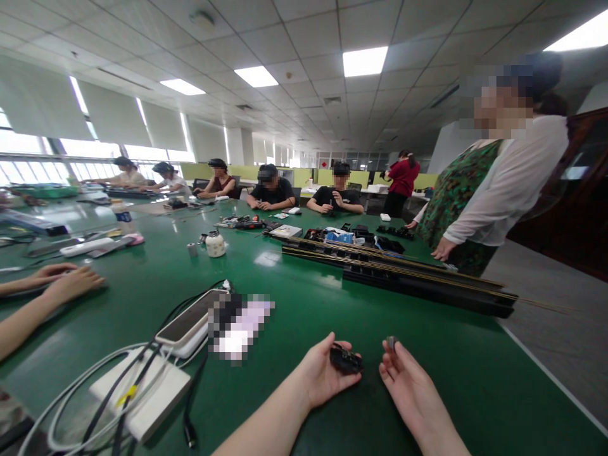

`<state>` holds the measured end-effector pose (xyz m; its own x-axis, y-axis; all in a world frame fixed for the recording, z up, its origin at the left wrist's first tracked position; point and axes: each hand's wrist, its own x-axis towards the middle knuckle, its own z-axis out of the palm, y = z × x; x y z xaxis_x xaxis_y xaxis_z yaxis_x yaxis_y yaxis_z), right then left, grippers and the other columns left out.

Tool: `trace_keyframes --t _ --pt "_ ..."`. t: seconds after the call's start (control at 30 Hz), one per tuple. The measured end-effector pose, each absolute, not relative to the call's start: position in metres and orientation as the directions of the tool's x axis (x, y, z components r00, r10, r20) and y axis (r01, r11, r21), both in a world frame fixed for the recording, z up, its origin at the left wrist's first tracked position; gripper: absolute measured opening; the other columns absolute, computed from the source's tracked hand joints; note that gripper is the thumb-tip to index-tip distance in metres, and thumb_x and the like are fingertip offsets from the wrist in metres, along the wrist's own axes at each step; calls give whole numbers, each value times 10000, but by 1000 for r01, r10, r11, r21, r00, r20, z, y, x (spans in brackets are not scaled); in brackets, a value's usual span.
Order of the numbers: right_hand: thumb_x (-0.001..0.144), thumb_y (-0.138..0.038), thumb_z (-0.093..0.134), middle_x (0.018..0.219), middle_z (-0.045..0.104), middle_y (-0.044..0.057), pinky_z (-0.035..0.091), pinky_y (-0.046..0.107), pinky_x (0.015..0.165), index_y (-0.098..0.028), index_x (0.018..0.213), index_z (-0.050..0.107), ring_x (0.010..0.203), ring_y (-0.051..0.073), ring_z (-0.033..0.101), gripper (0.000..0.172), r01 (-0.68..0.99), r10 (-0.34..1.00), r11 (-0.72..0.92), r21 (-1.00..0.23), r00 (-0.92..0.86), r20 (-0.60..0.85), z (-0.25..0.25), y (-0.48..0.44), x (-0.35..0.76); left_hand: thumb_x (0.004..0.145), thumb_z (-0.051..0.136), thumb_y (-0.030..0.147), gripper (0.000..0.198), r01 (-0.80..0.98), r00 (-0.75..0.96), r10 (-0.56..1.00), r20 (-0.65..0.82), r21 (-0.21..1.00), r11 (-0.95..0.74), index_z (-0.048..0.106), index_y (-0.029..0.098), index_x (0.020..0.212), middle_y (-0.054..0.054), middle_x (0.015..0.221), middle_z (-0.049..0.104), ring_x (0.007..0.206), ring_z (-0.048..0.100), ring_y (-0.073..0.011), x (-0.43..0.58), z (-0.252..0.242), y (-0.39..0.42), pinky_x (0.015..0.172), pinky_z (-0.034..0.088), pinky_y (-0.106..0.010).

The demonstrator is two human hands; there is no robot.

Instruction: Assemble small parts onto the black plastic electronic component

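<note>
My left hand (327, 373) is closed around a small black block-shaped part (346, 359), held above the green tabletop (294, 304) near its front. Fine detail on the part's upper face is too small to make out. A short way to the right, my right hand (403, 373) pinches a small grey piece (392, 342) between thumb and fingertips. The two held pieces are apart from each other. What kind of parts they are, I cannot tell.
Left of my hands lie a phone (194, 320), a white box (147, 392) and looped cables (95, 380). Long black rails (427, 291) with thin brass-coloured rods cross the right side. A white jar (215, 245) stands further back. A person (489, 183) stands at right; several others sit around.
</note>
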<state>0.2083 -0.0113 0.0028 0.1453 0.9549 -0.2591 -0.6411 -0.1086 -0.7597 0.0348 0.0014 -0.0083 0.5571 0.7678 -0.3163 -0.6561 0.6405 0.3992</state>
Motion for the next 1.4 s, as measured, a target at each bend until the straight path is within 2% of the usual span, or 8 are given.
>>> trace_keyframes --t 0.13,0.27,0.43,0.57,0.73,1.1,1.27,1.4 --pt "562 -340 757 850 697 18 499 250 618 -214 862 662 722 156 620 339 -431 965 -73 -899 197 -172 7 -16 199 867 405 423 347 -659 562 771 -299 401 636 582 134 795 -130 847 641 824 606 -213 35 -8 1 801 402 -359" --pt "553 -434 736 876 702 52 481 322 762 -189 878 662 859 220 621 414 -162 980 4 -987 196 -28 9 -19 189 865 416 413 331 -652 568 772 -287 416 634 589 138 798 -118 845 640 817 603 -208 34 -7 0 791 409 -357" --pt "633 -441 668 895 693 56 468 370 796 -221 892 668 838 238 620 339 130 991 106 -986 63 115 7 -24 183 867 426 390 314 -653 553 776 -303 422 629 592 144 765 -84 840 637 781 596 -184 34 -3 -2 759 424 -330" --pt "712 -349 611 960 656 56 409 387 886 -245 865 671 946 247 567 196 340 961 273 -900 -44 275 7 -29 181 874 416 380 325 -665 540 781 -313 410 624 593 136 751 -69 776 625 707 586 -163 35 -2 -3 706 429 -295" --pt "730 -281 587 979 639 50 393 392 907 -265 870 666 982 247 540 161 410 947 322 -853 -129 295 8 -31 179 877 420 370 322 -677 540 787 -299 401 617 592 127 755 -57 725 608 648 568 -137 36 -1 -4 636 415 -250" --pt "741 -248 559 1057 612 53 382 393 942 -267 906 661 1044 240 514 195 512 938 346 -786 -201 282 7 -30 180 890 387 358 327 -665 527 787 -321 421 618 572 122 760 -50 732 591 634 563 -130 37 -3 -3 593 411 -238" --pt "738 -247 544 1095 611 62 370 374 971 -231 893 657 1074 220 518 192 553 947 317 -770 -236 219 -1 -26 181 892 361 376 297 -613 447 817 -364 540 577 512 144 785 -34 733 552 620 552 -115 41 -10 1 578 413 -222" --pt "724 -262 553 1086 633 31 385 344 957 -261 903 651 1060 212 542 204 581 952 297 -758 -246 184 -2 -25 185 850 433 426 261 -525 371 848 -378 668 527 471 167 850 -10 710 525 584 530 -111 45 -13 0 563 413 -226"
